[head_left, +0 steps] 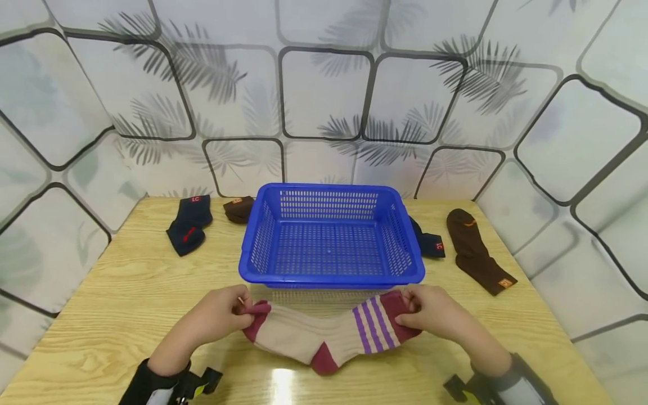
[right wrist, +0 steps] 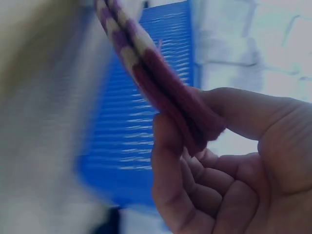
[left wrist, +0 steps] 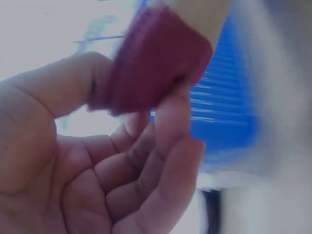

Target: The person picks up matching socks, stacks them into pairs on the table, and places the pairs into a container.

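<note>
A blue basket (head_left: pixel 331 233) is seen mid-table (head_left: pixel 126 292), flanked by navy socks (head_left: pixel 188 224) and brown socks (head_left: pixel 478 252).

Left hand (head_left: pixel 223 315) fingers curled and pinching, right hand (head_left: pixel 430 312) likewise, forearms angled inward, wrists strapped

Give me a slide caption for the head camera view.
Both hands stretch a striped sock before a blue basket.

brown sock (head_left: pixel 239 208) half hidden behind basket (head_left: pixel 331 278); navy sock (head_left: pixel 429 241) likewise
</note>
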`<act>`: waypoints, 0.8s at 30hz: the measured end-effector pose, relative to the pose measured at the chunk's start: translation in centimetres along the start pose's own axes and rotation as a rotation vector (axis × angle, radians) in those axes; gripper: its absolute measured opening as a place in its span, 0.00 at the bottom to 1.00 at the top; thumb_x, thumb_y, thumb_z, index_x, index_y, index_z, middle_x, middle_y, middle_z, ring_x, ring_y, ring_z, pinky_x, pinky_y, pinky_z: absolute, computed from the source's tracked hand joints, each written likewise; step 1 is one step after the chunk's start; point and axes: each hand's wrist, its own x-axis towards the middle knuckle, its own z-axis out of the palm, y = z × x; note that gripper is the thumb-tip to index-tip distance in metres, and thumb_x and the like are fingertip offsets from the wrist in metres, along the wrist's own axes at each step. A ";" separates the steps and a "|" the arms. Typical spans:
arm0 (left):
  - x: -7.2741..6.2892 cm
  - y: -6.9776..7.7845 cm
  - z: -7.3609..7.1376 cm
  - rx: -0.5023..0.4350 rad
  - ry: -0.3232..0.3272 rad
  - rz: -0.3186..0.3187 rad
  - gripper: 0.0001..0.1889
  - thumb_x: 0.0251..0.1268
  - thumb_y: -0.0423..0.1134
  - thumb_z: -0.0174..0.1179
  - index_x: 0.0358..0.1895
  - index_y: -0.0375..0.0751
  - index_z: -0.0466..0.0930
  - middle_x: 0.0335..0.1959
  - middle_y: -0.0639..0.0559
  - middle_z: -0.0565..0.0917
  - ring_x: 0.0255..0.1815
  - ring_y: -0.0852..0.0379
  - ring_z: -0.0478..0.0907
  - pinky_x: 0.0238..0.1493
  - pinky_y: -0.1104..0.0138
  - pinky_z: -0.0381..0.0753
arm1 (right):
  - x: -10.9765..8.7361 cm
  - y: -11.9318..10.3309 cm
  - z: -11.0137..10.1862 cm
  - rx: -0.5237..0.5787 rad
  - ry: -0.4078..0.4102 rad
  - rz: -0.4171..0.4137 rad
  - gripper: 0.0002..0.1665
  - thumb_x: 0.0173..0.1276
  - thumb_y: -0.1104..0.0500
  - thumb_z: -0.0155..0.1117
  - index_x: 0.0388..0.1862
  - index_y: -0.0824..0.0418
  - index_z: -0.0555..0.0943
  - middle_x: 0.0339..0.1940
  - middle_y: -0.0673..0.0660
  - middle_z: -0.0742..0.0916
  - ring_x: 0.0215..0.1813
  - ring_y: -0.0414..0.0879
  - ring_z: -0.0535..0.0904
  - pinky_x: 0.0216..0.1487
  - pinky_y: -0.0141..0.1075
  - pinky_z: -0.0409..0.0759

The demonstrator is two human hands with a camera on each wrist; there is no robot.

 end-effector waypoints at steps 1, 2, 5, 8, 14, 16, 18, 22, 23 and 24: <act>-0.2 0.8 -0.7 -0.004 0.003 0.019 0.07 0.55 0.31 0.63 0.32 0.41 0.73 0.23 0.55 0.81 0.24 0.59 0.72 0.24 0.67 0.70 | -0.4 -0.7 -0.8 -0.014 0.008 -0.012 0.17 0.56 0.57 0.74 0.27 0.57 0.72 0.22 0.47 0.76 0.27 0.41 0.70 0.26 0.32 0.69; -0.3 1.7 -1.4 0.000 0.020 0.043 0.06 0.55 0.32 0.62 0.33 0.41 0.73 0.23 0.56 0.81 0.24 0.59 0.72 0.24 0.67 0.70 | -0.8 -1.4 -1.6 -0.022 0.026 -0.030 0.16 0.57 0.57 0.74 0.29 0.57 0.73 0.23 0.47 0.78 0.27 0.40 0.71 0.26 0.32 0.70; -0.4 4.5 -3.5 0.027 0.105 0.089 0.06 0.57 0.32 0.60 0.36 0.42 0.74 0.21 0.57 0.81 0.22 0.60 0.71 0.23 0.67 0.69 | -1.4 -3.7 -4.4 -0.056 0.135 -0.066 0.14 0.59 0.56 0.73 0.34 0.59 0.77 0.27 0.47 0.82 0.29 0.39 0.75 0.28 0.32 0.74; 0.0 7.1 -5.2 0.069 0.240 0.107 0.06 0.59 0.34 0.60 0.39 0.42 0.75 0.21 0.57 0.80 0.21 0.59 0.69 0.23 0.66 0.66 | -1.5 -5.7 -6.8 -0.062 0.284 -0.083 0.15 0.62 0.57 0.71 0.41 0.64 0.79 0.30 0.51 0.84 0.29 0.40 0.78 0.28 0.32 0.75; 3.5 9.4 -5.3 0.035 0.526 0.087 0.08 0.63 0.36 0.57 0.43 0.39 0.76 0.31 0.47 0.85 0.30 0.51 0.80 0.30 0.60 0.75 | 0.7 -7.9 -8.5 -0.045 0.502 -0.091 0.18 0.67 0.57 0.67 0.47 0.69 0.78 0.37 0.63 0.87 0.35 0.52 0.84 0.35 0.36 0.79; 5.3 9.1 -4.4 0.012 0.576 0.086 0.09 0.63 0.36 0.57 0.44 0.38 0.76 0.34 0.44 0.86 0.34 0.49 0.82 0.32 0.59 0.78 | 2.4 -7.8 -8.0 -0.036 0.515 -0.068 0.18 0.67 0.56 0.65 0.48 0.69 0.78 0.39 0.65 0.86 0.38 0.55 0.84 0.38 0.42 0.80; 7.1 8.3 -3.4 -0.001 0.592 0.071 0.10 0.62 0.36 0.58 0.44 0.37 0.77 0.36 0.42 0.86 0.32 0.49 0.82 0.28 0.61 0.78 | 4.2 -7.3 -7.0 -0.038 0.503 -0.031 0.18 0.68 0.56 0.64 0.49 0.69 0.78 0.40 0.66 0.86 0.42 0.57 0.83 0.42 0.48 0.80; 10.1 6.5 -1.1 0.007 0.560 0.007 0.11 0.63 0.37 0.60 0.45 0.36 0.79 0.37 0.41 0.86 0.27 0.50 0.80 0.21 0.66 0.71 | 7.8 -5.1 -4.6 -0.040 0.465 0.048 0.19 0.68 0.56 0.64 0.49 0.70 0.78 0.40 0.66 0.86 0.42 0.57 0.81 0.42 0.48 0.81; 10.7 6.1 -0.6 0.006 0.544 -0.015 0.11 0.64 0.37 0.61 0.46 0.36 0.79 0.37 0.41 0.86 0.27 0.51 0.80 0.21 0.67 0.70 | 8.5 -4.5 -4.0 -0.038 0.453 0.068 0.19 0.68 0.56 0.64 0.49 0.70 0.78 0.40 0.66 0.85 0.42 0.57 0.81 0.42 0.47 0.81; 11.2 5.7 -0.1 0.009 0.533 -0.037 0.11 0.64 0.37 0.61 0.46 0.36 0.79 0.37 0.40 0.86 0.27 0.51 0.80 0.21 0.67 0.70 | 9.2 -3.9 -3.4 -0.038 0.448 0.090 0.19 0.68 0.56 0.64 0.49 0.70 0.78 0.39 0.65 0.85 0.41 0.56 0.81 0.41 0.46 0.81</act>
